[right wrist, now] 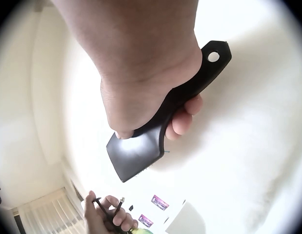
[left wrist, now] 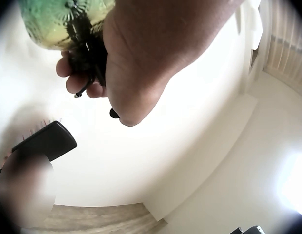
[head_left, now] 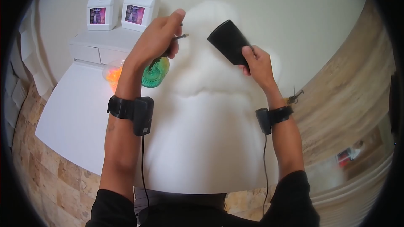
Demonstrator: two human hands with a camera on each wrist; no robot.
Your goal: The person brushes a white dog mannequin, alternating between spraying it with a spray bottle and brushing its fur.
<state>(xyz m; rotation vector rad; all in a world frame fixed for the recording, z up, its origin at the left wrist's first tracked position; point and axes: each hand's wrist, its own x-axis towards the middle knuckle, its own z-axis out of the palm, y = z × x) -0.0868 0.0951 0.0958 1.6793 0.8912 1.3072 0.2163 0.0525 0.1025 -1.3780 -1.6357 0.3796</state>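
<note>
My left hand [head_left: 158, 38] grips the black sprayer top of a green-to-yellow patterned spray bottle [head_left: 155, 73]. The bottle hangs below the fist, and its thin nozzle points toward the right. In the left wrist view, the fingers curl round the black neck of the bottle [left wrist: 58, 24]. My right hand [head_left: 256, 65] holds a black paddle hairbrush [head_left: 228, 42] by its handle, thumb along the back. The brush's smooth back faces the head camera; thin bristles [left wrist: 38, 127] show in the left wrist view. Behind both hands spreads a white fluffy mass [head_left: 210, 71].
Two white jugs [head_left: 102, 10] with purple labels stand on a white drawer unit [head_left: 84, 52] at the back left. A clear cup [head_left: 112, 73] with something glowing orange sits beside my left forearm. A white table [head_left: 71, 113] extends left; cables hang from both wrist cameras.
</note>
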